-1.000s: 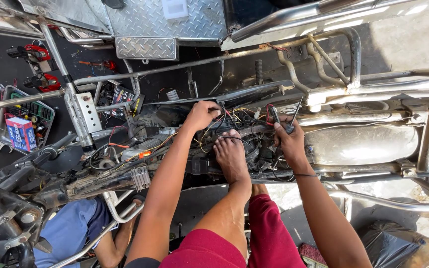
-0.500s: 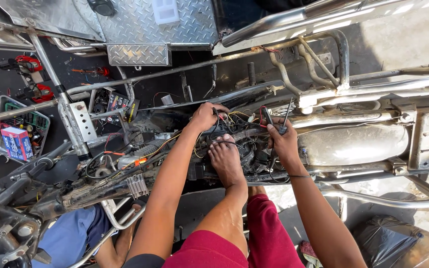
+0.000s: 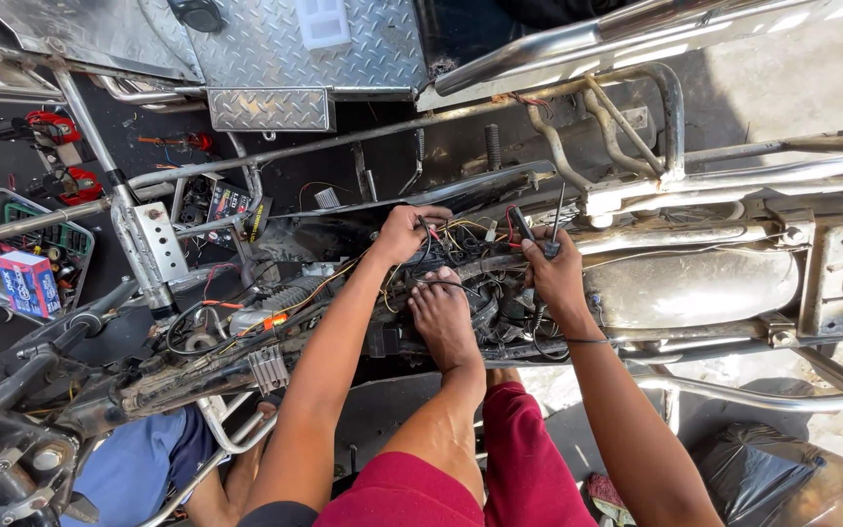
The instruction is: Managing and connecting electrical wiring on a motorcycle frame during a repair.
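Observation:
I look down on a stripped motorcycle frame (image 3: 695, 181). A tangle of coloured wires (image 3: 461, 239) lies at its middle. My left hand (image 3: 404, 232) is closed around a bunch of these wires. My right hand (image 3: 556, 278) grips a thin metal-shafted tool (image 3: 558, 210) that points up beside the wires. My bare foot (image 3: 443, 317) rests on the frame between the two hands, above my red shorts (image 3: 509, 459).
A silver exhaust muffler (image 3: 695, 283) lies right of my right hand. A crate with a blue and red box (image 3: 26, 283) sits on the dark floor at left, near red tools (image 3: 51, 127). Another person's leg in blue shorts (image 3: 139, 478) is at lower left. Checker-plate panels (image 3: 275, 49) lie above.
Both hands stay in the wiring with the same grips. The view has shifted slightly, and my right hand sits a little closer to the wire bundle.

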